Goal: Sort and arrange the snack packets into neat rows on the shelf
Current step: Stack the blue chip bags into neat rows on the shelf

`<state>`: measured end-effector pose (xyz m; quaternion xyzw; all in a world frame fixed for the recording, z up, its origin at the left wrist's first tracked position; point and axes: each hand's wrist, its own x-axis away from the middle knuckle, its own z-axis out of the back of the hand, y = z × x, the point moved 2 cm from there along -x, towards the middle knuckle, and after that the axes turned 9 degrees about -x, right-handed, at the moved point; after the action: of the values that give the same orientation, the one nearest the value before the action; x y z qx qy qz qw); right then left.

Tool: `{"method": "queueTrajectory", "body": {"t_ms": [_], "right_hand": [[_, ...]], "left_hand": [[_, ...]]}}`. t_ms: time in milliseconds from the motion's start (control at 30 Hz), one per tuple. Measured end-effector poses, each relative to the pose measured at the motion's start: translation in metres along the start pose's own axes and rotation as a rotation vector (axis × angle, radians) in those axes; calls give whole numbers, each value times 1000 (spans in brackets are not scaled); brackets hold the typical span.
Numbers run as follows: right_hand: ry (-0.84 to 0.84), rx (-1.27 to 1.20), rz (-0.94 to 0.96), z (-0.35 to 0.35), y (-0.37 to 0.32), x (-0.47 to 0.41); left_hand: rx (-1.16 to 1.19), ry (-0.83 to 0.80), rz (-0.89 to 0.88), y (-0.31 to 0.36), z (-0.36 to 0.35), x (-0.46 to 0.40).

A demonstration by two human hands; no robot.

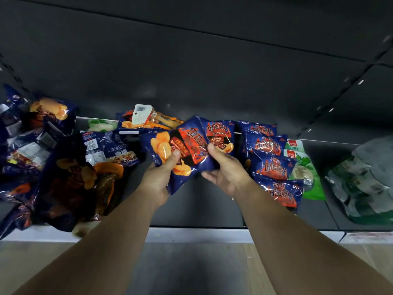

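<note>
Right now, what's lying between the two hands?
In the head view, the left hand and right hand both grip dark blue snack packets, which fill the stretch between them.

Glossy, crinkled plastic-film snack packets on a matt dark shelf; pale wood-look floor.
</note>
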<state>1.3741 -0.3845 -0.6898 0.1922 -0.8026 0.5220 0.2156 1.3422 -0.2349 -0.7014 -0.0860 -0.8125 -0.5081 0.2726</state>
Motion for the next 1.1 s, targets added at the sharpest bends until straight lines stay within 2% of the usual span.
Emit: {"method": "queueTrajectory", "body": {"t_ms": [67, 133, 233, 500, 567, 633, 733, 800, 900, 1033, 1100], "right_hand": [[-4, -61, -17, 5, 1, 0], [-40, -86, -22, 5, 2, 1], [-89, -151, 12, 2, 4, -1], [5, -81, 96, 15, 4, -11], [28, -52, 123, 22, 0, -12], [25, 27, 136, 31, -3, -12], [-33, 150, 104, 36, 0, -10], [-54, 206, 79, 32, 4, -11], [-71, 136, 104, 28, 6, -13], [-75, 14, 113, 27, 9, -14], [-32, 43, 122, 28, 11, -15]], "left_hand": [[102, 21, 14, -2, -5, 0], [105, -8, 11, -4, -11, -1], [11, -90, 32, -11, -20, 2], [-221, -161, 73, -19, -17, 6], [-257, -127, 77, -16, -7, 4], [-257, 0, 27, -6, 6, 0], [-439, 89, -103, 4, 17, -5], [-589, 23, -105, 5, 15, -6], [-733, -60, -101, -4, 9, -8], [-634, -19, -109, -13, 3, -10], [-586, -20, -110, -16, 0, -10]]}}
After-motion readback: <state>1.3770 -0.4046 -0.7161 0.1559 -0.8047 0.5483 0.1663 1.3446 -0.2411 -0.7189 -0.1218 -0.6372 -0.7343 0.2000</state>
